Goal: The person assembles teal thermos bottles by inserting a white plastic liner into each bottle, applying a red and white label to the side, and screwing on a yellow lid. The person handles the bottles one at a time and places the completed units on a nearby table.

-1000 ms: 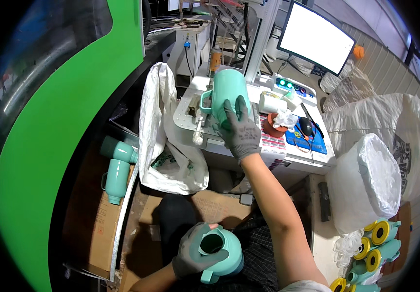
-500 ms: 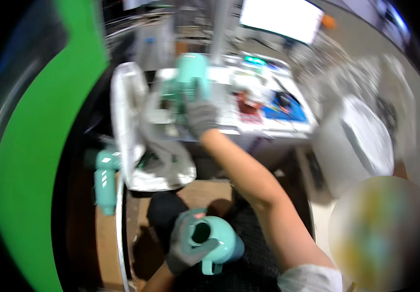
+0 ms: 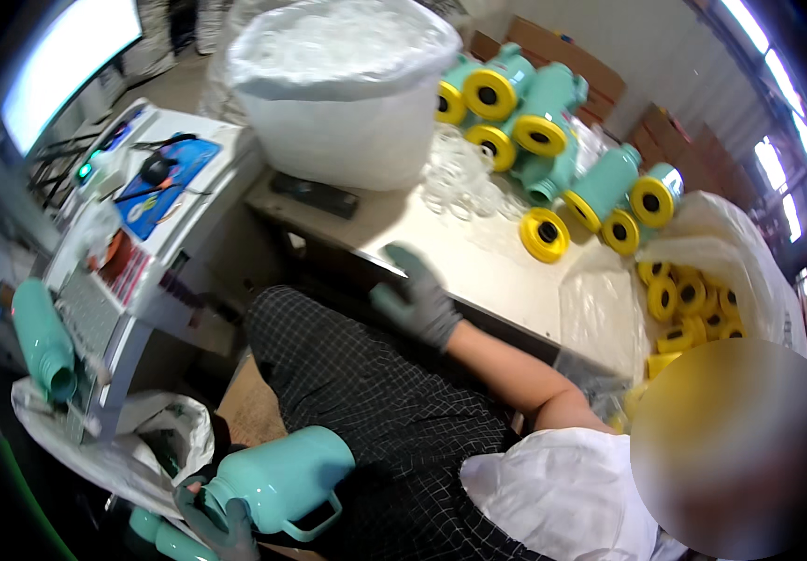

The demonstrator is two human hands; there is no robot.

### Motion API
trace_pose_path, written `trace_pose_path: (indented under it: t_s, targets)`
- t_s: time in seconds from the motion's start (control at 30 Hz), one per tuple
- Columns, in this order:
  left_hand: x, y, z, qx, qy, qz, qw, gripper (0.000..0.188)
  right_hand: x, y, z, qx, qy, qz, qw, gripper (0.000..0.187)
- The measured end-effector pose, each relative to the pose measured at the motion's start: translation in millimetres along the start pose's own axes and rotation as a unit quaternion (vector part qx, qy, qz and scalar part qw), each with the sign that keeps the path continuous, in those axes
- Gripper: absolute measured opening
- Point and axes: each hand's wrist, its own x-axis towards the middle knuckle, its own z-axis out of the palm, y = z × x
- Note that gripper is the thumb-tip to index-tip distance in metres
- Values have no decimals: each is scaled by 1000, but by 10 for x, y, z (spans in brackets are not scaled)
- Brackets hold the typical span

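Note:
My left hand (image 3: 219, 524) is gloved and closed around the neck end of a teal jug (image 3: 287, 475), which lies on its side above my lap with its loop handle toward me. My right hand (image 3: 417, 301), also gloved, hangs with fingers apart at the near edge of the white bench (image 3: 478, 280), with nothing in it. A pile of teal jugs with yellow rings on their ends (image 3: 544, 117) lies at the far right of the bench. One loose yellow ring (image 3: 544, 235) lies before them, beside a heap of clear rings (image 3: 464, 182).
A white sack full of clear rings (image 3: 343, 131) stands on the bench beside a dark box-like item (image 3: 315, 194). Yellow parts (image 3: 689, 297) fill a clear bag at right. At left, another teal jug (image 3: 41, 332) rests on a table near a blue mat (image 3: 168, 182).
My view has swung to the right. My right hand has left the teal jug on the left table and is now empty by the bench. My left hand still holds its jug, now tipped sideways.

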Motion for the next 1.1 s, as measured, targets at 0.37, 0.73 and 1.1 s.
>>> trace_pose_path:
  t_s: [0.37, 0.73, 1.1]
  targets:
    - [546, 858, 419, 231, -111, 132, 958, 50, -881, 2015, -1589, -356, 88, 213, 906, 36]
    - [78, 210, 194, -107, 241, -66, 962, 21, -505, 133, 353, 320, -96, 277, 901, 36]
    - [-189, -395, 697, -259, 288, -156, 909, 32, -352, -405, 511, 185, -139, 96, 968, 46]
